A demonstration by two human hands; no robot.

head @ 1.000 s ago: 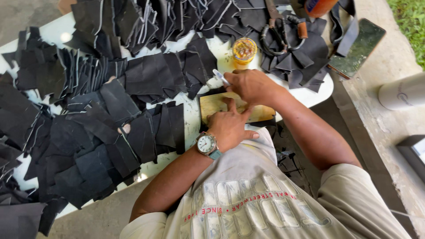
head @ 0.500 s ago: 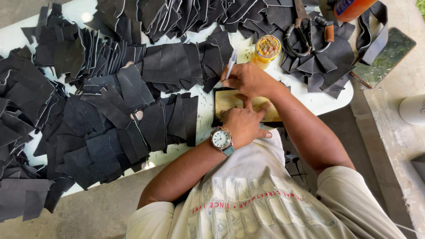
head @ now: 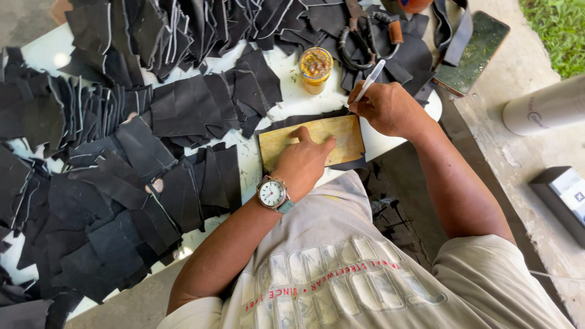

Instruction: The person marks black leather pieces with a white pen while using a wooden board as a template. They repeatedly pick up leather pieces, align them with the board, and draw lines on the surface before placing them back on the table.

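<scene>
The left hand (head: 303, 162) lies palm-down on a flat tan board (head: 312, 141), fingers spread and pressing on its surface; it closes on nothing, only bears down. A round wristwatch (head: 272, 193) with a white dial and a pale teal strap sits on that wrist. The board rests at the near edge of the white desk (head: 292, 97), right in front of the person, on top of a dark leather piece (head: 286, 119) whose black margin shows along the board's far side and at its right end.

The right hand (head: 385, 108) has its grip closed around a slim white pen (head: 369, 80), the barrel slanting up and away from the knuckles. The tip is hidden behind the fingers, just beside the board's far right corner, so I cannot tell whether it touches the leather.

Just beyond the board stands a small jar (head: 315, 69) with a yellowish rim and amber contents. Cut black leather pieces (head: 128, 176), overlapping in fans and heaps, cover the left half and far side of the desk. At the far right corner a smartphone (head: 471, 53) with a dark screen lies face up, next to black straps (head: 452, 30) and a coiled dark cord (head: 365, 36). Off the desk to the right, on the concrete floor, a pale grey cylinder (head: 545, 106) lies on its side.
</scene>
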